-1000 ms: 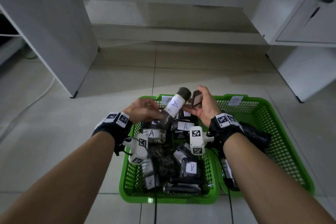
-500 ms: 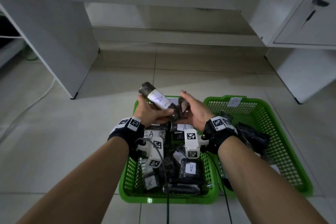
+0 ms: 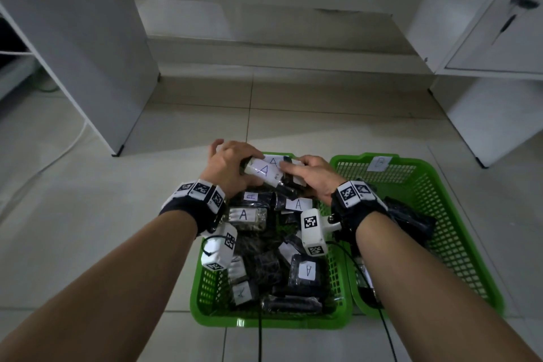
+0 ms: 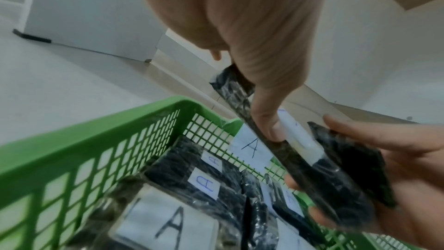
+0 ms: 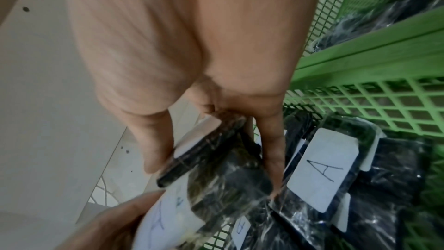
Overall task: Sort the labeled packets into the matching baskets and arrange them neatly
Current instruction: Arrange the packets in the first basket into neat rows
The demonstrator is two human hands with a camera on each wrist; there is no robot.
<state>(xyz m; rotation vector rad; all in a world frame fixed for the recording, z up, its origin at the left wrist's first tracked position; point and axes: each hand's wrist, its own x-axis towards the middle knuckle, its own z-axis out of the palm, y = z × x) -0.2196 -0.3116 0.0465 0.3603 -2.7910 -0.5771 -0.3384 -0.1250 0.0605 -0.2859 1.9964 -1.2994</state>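
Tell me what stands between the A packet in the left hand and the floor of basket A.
The A packet, gripped by the left hand, hangs over basket A. Other A-labelled packets already lie heaped below, so it can only land on top.

head view: from above, facing forward and down along both forearms onto two green baskets on a tiled floor, white cabinets beyond. left wrist view: from under the left hand (image 4: pixel 230 26), very close, looking along the fingers over the near wall of the left basket (image 4: pixel 79 130) toward the far cabinets. right wrist view: from under the right hand (image 5: pixel 192 48), equally close, facing down into the same basket. shared by all three: both hands meeting on the held packet (image 3: pixel 266 173) at that basket's far end.
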